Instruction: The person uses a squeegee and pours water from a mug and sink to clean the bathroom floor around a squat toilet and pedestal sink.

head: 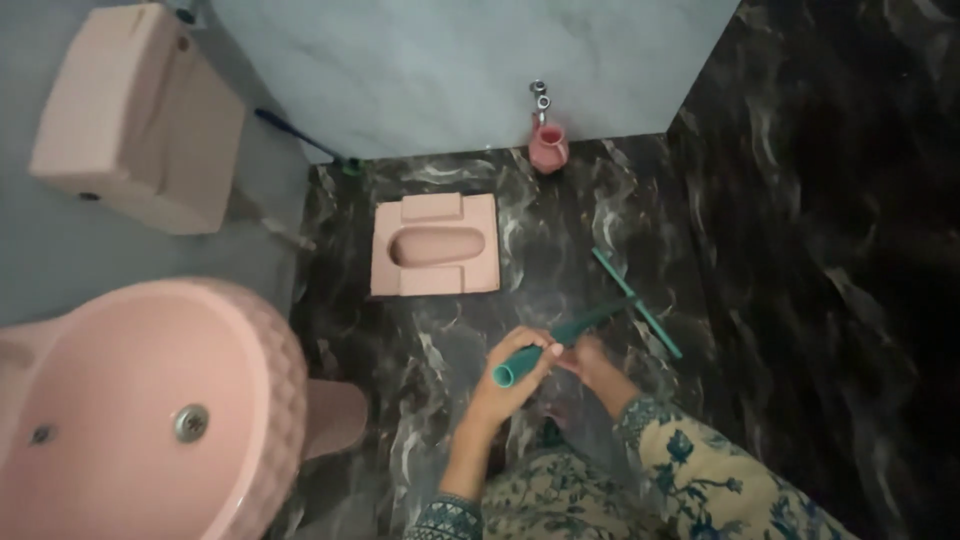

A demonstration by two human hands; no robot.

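Both hands on a floor wiper, above a dark marble floor.

The left hand (515, 372) is wrapped round the wiper's green handle (560, 343); the right hand (590, 362) closes on it just beyond, its blade (636, 302) resting mid-floor. Steady strokes would suit, keeping the blade flat. Farther off, the pink squat pan (436, 245), then a pink jug (548, 146) at the wall edge.

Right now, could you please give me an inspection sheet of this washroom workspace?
Surface: dark marbled floor, wet sheen.
Job's things: teal wiper handle, its blade on the floor.
Clutter: pink jug under wall tap; blue brush leaning in the corner.
Grippers: left hand wraps the handle's end; right hand grips it too.
Cables: nothing seen.
Surroundings: pink squat pan, basin, cistern.
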